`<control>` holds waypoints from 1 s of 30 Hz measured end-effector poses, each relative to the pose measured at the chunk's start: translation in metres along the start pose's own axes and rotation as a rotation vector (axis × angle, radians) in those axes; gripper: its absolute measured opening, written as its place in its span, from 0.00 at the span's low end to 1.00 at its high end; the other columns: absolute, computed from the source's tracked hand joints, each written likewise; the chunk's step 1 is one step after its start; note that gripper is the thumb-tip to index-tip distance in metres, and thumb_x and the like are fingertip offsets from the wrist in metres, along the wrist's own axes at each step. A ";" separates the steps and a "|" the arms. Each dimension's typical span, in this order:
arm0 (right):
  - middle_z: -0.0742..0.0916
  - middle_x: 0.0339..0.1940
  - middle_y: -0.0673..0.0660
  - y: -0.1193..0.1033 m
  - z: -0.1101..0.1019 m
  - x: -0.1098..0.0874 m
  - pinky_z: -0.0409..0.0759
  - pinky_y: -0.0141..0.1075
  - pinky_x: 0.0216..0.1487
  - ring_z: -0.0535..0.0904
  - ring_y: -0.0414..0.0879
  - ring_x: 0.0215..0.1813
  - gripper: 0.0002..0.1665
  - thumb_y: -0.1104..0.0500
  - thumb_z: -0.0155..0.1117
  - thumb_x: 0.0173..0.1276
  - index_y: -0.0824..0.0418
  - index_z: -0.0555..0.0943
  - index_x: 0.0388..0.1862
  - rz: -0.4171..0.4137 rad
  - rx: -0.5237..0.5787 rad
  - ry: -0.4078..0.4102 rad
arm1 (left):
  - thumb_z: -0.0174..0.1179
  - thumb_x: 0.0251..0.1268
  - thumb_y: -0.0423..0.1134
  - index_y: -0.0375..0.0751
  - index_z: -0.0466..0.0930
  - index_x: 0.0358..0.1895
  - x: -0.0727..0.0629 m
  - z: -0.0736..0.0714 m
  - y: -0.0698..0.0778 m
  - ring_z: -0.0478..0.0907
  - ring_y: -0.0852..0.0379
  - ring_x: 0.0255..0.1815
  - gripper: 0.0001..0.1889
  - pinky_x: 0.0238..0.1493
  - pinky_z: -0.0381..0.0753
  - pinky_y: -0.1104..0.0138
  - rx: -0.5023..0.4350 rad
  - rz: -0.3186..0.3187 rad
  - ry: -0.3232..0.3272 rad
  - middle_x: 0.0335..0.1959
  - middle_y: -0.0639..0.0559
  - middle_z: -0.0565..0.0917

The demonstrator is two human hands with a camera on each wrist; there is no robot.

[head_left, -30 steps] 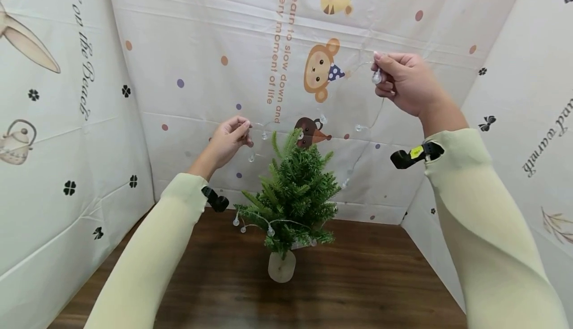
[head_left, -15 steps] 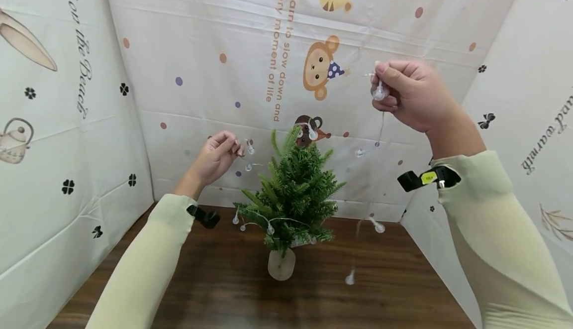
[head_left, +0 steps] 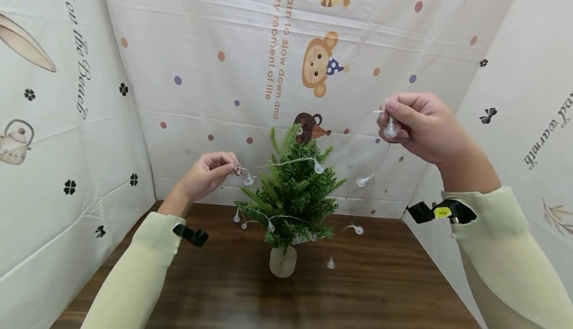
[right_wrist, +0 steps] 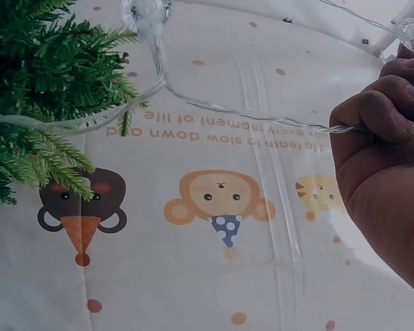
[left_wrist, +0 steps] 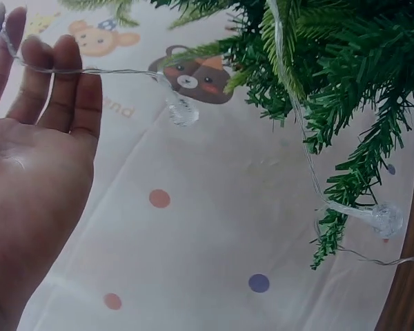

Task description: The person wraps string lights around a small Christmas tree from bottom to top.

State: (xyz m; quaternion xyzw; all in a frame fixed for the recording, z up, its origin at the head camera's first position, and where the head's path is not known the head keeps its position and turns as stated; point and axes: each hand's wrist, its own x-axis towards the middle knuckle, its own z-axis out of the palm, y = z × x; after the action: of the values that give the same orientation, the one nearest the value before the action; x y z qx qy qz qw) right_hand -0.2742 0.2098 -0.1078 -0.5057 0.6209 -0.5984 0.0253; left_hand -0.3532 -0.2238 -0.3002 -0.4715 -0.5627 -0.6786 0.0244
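A small green artificial Christmas tree (head_left: 297, 194) stands upright on a round pale base (head_left: 283, 262). My left hand (head_left: 203, 175), left of the tree, pinches the wire of a clear-bulb string light. One bulb (left_wrist: 183, 112) hangs just past these fingers in the left wrist view. To the upper right, my right hand (head_left: 425, 127) pinches the same kind of wire, with a bulb (head_left: 391, 129) dangling under its fingertips. Between the hands the wire (right_wrist: 241, 117) passes across the tree's upper part, where another bulb (head_left: 319, 167) shows. More wire lies over the lower left branches, with several bulbs (head_left: 270, 227).
The tree stands on a dark brown wooden table (head_left: 215, 279). Printed fabric walls close it in at the back (head_left: 188, 30), left (head_left: 45, 169) and right. Loose bulbs (head_left: 357, 229) on the string's free length hang to the right of the tree.
Both hands have come down, the left also moving left and the right slightly right. The wire between them has dropped from above the treetop to across its upper branches.
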 end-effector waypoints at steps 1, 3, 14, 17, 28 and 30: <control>0.71 0.21 0.55 0.001 -0.001 -0.003 0.52 0.39 0.30 0.56 0.49 0.27 0.23 0.72 0.37 0.83 0.69 0.78 0.32 -0.011 0.028 -0.026 | 0.48 0.77 0.22 0.36 0.85 0.42 -0.001 0.002 0.002 0.78 0.55 0.45 0.14 0.49 0.80 0.70 0.041 -0.016 -0.008 0.42 0.50 0.82; 0.69 0.21 0.56 0.002 -0.003 -0.010 0.53 0.39 0.31 0.57 0.49 0.27 0.24 0.74 0.33 0.82 0.70 0.76 0.30 -0.033 0.088 -0.064 | 0.50 0.77 0.24 0.36 0.84 0.43 -0.001 0.005 0.006 0.78 0.55 0.45 0.12 0.47 0.80 0.69 0.136 -0.041 -0.026 0.43 0.50 0.82; 0.63 0.22 0.57 0.005 -0.018 -0.052 0.52 0.41 0.32 0.55 0.49 0.28 0.28 0.77 0.22 0.79 0.77 0.75 0.33 -0.081 0.213 -0.108 | 0.59 0.74 0.28 0.40 0.87 0.43 0.013 0.030 0.032 0.73 0.51 0.33 0.07 0.34 0.76 0.66 0.471 -0.061 -0.155 0.40 0.47 0.83; 0.65 0.25 0.58 0.006 -0.028 -0.061 0.51 0.39 0.31 0.54 0.49 0.29 0.28 0.76 0.21 0.80 0.78 0.74 0.32 -0.088 0.263 -0.086 | 0.62 0.73 0.31 0.46 0.88 0.44 0.017 0.041 0.038 0.77 0.54 0.38 0.07 0.41 0.77 0.66 0.616 -0.056 -0.176 0.41 0.53 0.85; 0.63 0.24 0.57 0.017 -0.060 -0.080 0.50 0.38 0.32 0.55 0.48 0.29 0.29 0.74 0.19 0.81 0.77 0.73 0.33 -0.059 0.262 -0.047 | 0.66 0.71 0.38 0.47 0.90 0.46 0.014 0.074 0.053 0.78 0.64 0.30 0.06 0.28 0.77 0.66 0.991 -0.122 -0.130 0.46 0.57 0.90; 0.62 0.24 0.57 0.020 -0.063 -0.081 0.49 0.38 0.30 0.54 0.48 0.27 0.29 0.73 0.19 0.81 0.76 0.72 0.32 -0.051 0.253 -0.021 | 0.67 0.70 0.37 0.46 0.90 0.45 0.011 0.076 0.054 0.77 0.65 0.28 0.06 0.28 0.77 0.68 1.012 -0.117 -0.104 0.45 0.56 0.90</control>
State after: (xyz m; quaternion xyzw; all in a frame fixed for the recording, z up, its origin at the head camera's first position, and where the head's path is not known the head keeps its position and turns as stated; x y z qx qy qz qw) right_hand -0.2868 0.3039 -0.1516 -0.5205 0.5271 -0.6669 0.0802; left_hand -0.2825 -0.1778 -0.2589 -0.4015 -0.8467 -0.2970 0.1836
